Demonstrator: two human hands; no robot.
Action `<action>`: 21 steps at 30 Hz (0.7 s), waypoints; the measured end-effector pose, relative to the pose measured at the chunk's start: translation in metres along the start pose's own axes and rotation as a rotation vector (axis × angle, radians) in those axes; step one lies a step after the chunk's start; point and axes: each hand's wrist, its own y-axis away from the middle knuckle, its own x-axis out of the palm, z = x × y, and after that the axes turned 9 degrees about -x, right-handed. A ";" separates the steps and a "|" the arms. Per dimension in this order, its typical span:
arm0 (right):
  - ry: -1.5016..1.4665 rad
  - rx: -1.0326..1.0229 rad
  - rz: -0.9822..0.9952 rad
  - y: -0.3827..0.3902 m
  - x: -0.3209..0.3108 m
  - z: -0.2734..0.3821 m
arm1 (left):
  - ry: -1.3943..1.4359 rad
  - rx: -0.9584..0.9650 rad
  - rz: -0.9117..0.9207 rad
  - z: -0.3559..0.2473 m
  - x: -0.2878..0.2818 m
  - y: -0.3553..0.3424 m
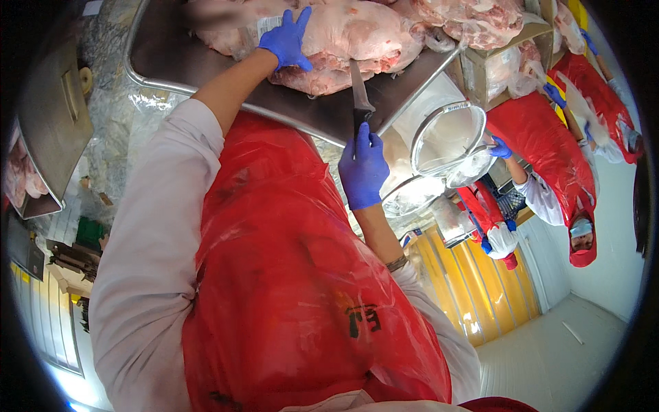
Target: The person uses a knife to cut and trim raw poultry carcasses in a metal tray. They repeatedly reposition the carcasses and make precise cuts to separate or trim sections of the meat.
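Observation:
A large piece of pale pink raw meat [343, 34] lies in a shallow metal tray [302, 118] in front of me. My left hand [285, 44], in a blue glove, rests on the meat's left part with fingers spread, beside a whitish label [269, 26]. My right hand [364, 169], also gloved in blue, is wrapped round the black handle of a knife [358, 89]. The blade points away from me across the tray's near edge, and its tip meets the near side of the meat; whether it is inside the flesh I cannot tell.
More raw meat [473, 20] lies at the far right, by a cardboard box [473, 72] with bagged meat. Round rims with clear plastic [449, 137] stand right of my knife. Co-workers in red aprons [542, 144] are at the right. Another metal container [58, 117] with meat stands left.

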 end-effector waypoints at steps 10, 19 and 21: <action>0.194 -0.266 0.322 -0.083 -0.055 0.014 | 0.067 -0.082 0.011 -0.010 -0.011 0.007; 0.258 -0.291 0.500 -0.184 -0.094 0.010 | 0.055 -0.145 0.077 -0.021 -0.022 0.008; 0.232 -0.320 0.484 -0.183 -0.083 -0.012 | 0.045 -0.153 0.110 -0.022 -0.022 0.008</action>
